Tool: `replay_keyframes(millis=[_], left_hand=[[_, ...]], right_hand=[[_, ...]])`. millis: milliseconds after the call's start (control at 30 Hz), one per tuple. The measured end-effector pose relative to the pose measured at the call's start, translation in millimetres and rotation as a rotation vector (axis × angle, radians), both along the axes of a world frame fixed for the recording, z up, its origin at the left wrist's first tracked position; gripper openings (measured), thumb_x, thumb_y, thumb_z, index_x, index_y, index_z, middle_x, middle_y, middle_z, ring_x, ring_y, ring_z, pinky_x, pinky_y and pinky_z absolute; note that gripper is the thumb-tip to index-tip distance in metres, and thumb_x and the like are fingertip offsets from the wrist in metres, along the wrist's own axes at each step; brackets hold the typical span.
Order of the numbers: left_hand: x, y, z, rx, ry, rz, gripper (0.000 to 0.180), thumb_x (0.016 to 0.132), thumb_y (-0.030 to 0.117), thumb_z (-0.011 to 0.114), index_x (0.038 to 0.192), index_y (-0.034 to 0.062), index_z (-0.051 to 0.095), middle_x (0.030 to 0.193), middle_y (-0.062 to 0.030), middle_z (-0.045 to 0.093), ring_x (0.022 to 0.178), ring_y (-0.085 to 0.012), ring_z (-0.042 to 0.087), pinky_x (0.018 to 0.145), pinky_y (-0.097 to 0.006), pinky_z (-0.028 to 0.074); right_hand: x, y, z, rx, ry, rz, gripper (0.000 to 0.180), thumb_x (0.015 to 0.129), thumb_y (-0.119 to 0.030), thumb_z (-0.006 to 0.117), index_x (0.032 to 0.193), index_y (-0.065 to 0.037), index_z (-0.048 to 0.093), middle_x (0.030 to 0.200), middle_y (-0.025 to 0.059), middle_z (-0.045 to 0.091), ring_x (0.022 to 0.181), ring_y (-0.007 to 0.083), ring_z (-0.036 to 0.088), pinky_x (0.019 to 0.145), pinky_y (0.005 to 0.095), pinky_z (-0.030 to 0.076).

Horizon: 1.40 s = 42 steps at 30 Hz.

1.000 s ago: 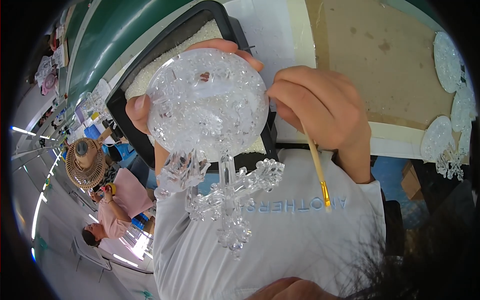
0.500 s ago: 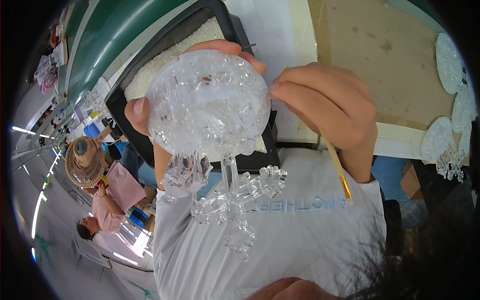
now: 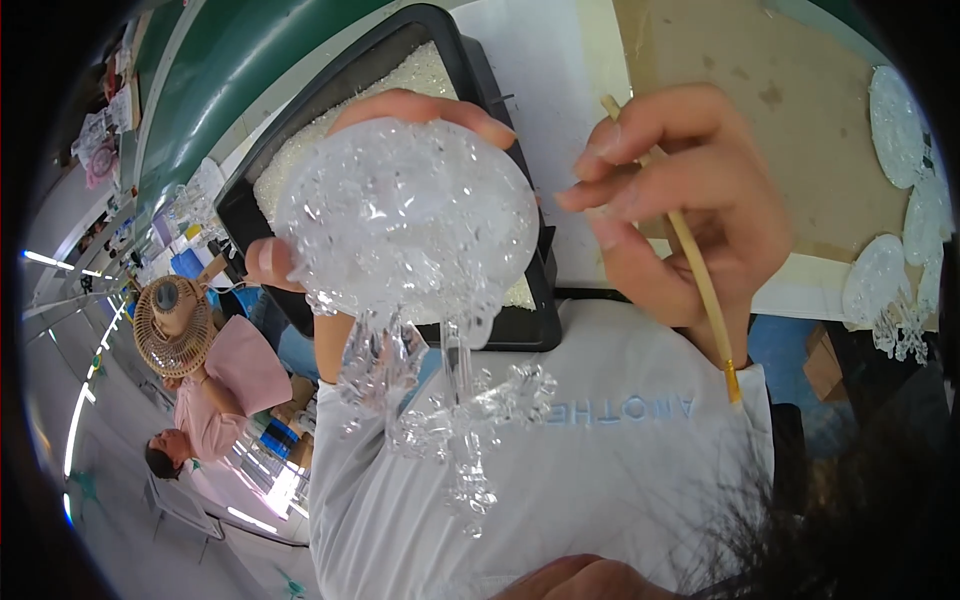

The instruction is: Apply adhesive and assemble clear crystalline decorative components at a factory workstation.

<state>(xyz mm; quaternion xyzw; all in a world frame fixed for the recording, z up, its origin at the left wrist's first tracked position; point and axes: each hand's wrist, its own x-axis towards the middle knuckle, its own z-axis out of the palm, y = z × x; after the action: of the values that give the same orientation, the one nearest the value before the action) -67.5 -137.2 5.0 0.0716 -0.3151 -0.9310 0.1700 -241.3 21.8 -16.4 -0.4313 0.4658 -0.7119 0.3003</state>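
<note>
My left hand (image 3: 415,106) grips a clear ornament by its rounded, disc-shaped base (image 3: 405,215), with fingers over the far rim and the thumb at the left rim. From the base's near side hang a clear cross (image 3: 465,405) and a cluster of clear, lumpy shapes (image 3: 378,365). Between the fingers of my right hand (image 3: 690,200) is a thin paintbrush (image 3: 703,280) with a wooden handle and gold ferrule. Its ferrule end points back toward my body. The right fingertips are just right of the base, apart from it.
Beneath the ornament stands a black tray (image 3: 470,70) holding whitish granules (image 3: 415,80). Several clear ornaments (image 3: 873,280) lie at the right edge of a tan board (image 3: 740,130). To the left are a fan (image 3: 165,325) and another person in pink (image 3: 215,410).
My right hand has drawn away from the base's rim and turned, its fingers looser around the paintbrush. The ornament has tilted and shifted slightly left.
</note>
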Motion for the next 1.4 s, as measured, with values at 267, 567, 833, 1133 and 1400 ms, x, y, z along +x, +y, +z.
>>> replay_keyframes(millis=[267, 567, 833, 1133, 1400], left_hand=[[3.4, 1.3, 5.7, -0.132, -0.04, -0.032, 0.112, 0.057, 0.067, 0.077, 0.132, -0.0102, 0.045, 0.127, -0.0395, 0.048, 0.11, -0.0444, 0.06, 0.088, -0.051, 0.054], [5.4, 0.3, 12.4, -0.292, -0.06, -0.017, 0.106, 0.06, 0.066, 0.074, 0.129, -0.0108, 0.048, 0.125, -0.0401, 0.049, 0.109, -0.0439, 0.06, 0.085, -0.05, 0.054], [6.9, 7.2, 14.2, -0.274, -0.08, 0.005, 0.103, 0.062, 0.064, 0.072, 0.128, -0.0118, 0.049, 0.122, -0.0397, 0.051, 0.111, -0.0459, 0.057, 0.088, -0.052, 0.052], [11.3, -11.8, 19.7, -0.478, -0.158, -0.273, 0.089, 0.074, 0.06, 0.074, 0.141, 0.0118, 0.04, 0.132, -0.0298, 0.041, 0.121, -0.0475, 0.05, 0.095, -0.056, 0.05], [7.3, 16.9, 19.0, -0.326, -0.164, 0.034, 0.097, 0.066, 0.063, 0.068, 0.126, -0.0114, 0.05, 0.118, -0.0395, 0.051, 0.107, -0.0462, 0.058, 0.089, -0.057, 0.053]], right_hand=[[-0.6, -2.5, 0.5, -0.007, 0.099, 0.053, 0.03, 0.07, 0.023, 0.062, 0.08, -0.004, 0.056, 0.106, 0.0187, 0.052, 0.087, 0.0214, 0.063, 0.073, 0.0325, 0.064], [0.7, -2.7, 2.9, 0.036, 0.083, 0.028, 0.028, 0.069, 0.022, 0.065, 0.072, -0.003, 0.053, 0.099, 0.0169, 0.055, 0.078, 0.0194, 0.062, 0.068, 0.03, 0.061], [1.6, -5.1, 1.4, 0.011, 0.102, 0.024, 0.029, 0.067, 0.021, 0.068, 0.072, -0.003, 0.054, 0.097, 0.017, 0.057, 0.076, 0.0195, 0.062, 0.062, 0.027, 0.056], [0.3, -4.4, 1.6, 0.017, 0.126, 0.024, 0.028, 0.067, 0.021, 0.068, 0.072, -0.003, 0.054, 0.094, 0.0171, 0.058, 0.075, 0.0198, 0.061, 0.06, 0.0261, 0.053], [0.9, -4.0, 2.6, 0.042, 0.024, 0.071, 0.027, 0.068, 0.022, 0.063, 0.069, -0.003, 0.052, 0.095, 0.0174, 0.057, 0.078, 0.0191, 0.062, 0.066, 0.027, 0.059]])
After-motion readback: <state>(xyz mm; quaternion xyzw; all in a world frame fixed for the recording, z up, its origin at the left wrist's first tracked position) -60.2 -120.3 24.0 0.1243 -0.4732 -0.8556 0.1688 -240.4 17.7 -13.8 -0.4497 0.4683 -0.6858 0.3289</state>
